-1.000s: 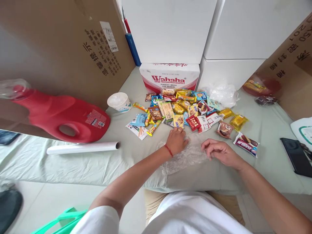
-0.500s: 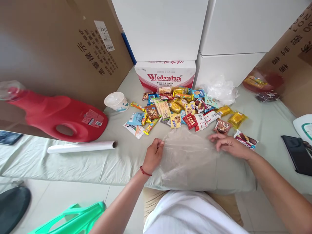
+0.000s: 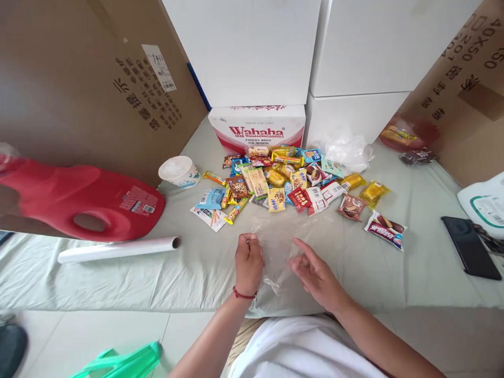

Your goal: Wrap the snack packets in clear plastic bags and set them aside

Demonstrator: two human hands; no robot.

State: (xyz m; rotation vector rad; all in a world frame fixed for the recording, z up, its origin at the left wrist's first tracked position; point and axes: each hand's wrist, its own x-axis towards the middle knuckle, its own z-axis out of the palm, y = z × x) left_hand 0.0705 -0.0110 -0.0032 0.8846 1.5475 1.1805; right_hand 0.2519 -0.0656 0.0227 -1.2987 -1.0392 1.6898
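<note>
The clear plastic bag (image 3: 281, 252) is honestly hard to make out, it's so thin and see-through that its edges melt into the pale green sheet (image 3: 118, 273) underneath. You mostly catch it by the crinkly shine between the two hands. The left hand (image 3: 249, 265) has its fingers (image 3: 247, 242) curled in tight, pinching the bag's left edge. The right hand (image 3: 317, 275) sits just right of the film with its fingers (image 3: 305, 249) loosely spread, index pointing out, tips touching the plastic; can't tell if it's actually gripping anything.

Just beyond the fingertips is a heap of small snack packets (image 3: 291, 181), glossy foil wrappers, mostly flat rectangles. Off past the left hand's fingers lies a white roll (image 3: 118, 250), a smooth tube. The red jug (image 3: 82, 202) beyond it is cut off at the picture's edge. A dark phone (image 3: 470, 254) lies flat, well apart to the right.
</note>
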